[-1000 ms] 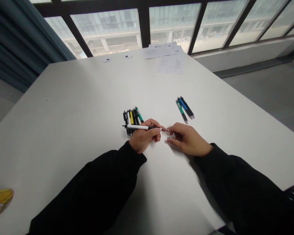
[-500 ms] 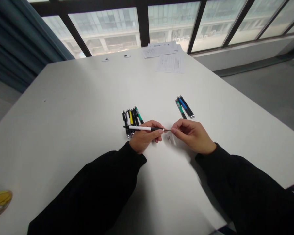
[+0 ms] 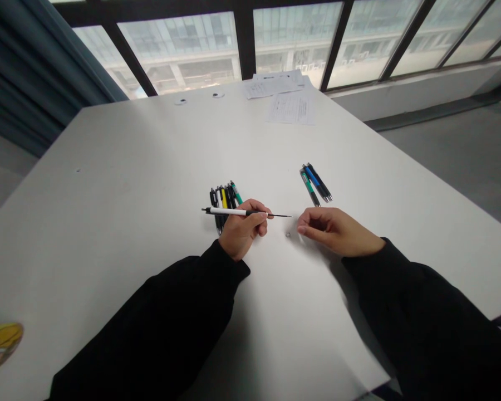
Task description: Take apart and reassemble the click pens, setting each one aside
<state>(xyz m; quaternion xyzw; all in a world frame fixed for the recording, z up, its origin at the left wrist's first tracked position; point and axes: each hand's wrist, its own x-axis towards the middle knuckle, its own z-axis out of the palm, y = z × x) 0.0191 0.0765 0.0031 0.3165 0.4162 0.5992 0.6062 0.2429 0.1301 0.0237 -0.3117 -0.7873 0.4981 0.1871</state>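
My left hand [image 3: 246, 223] is closed around a white ballpoint pen [image 3: 229, 211] with a black grip, held nearly level above the table. A thin dark refill [image 3: 280, 215] sticks out of the pen's right end, its tip bare. Just right of that tip is my right hand [image 3: 332, 229], thumb and forefinger pinched together; whatever lies between them is too small to make out. A small metallic pen tip [image 3: 288, 234] rests on the white table [image 3: 150, 156] below the refill. Partly behind my left hand lies a row of several pens [image 3: 224, 196], black, white, yellow and green.
A second group of pens [image 3: 315, 182], with blue and green barrels, lies beyond my right hand. Paper sheets [image 3: 290, 100] lie at the far edge by the window. A yellow patterned object [image 3: 0, 345] shows at the lower left.
The right hand has drawn away rightward from the refill, which now shows at greater length. The left hand and pen have shifted slightly left and up.
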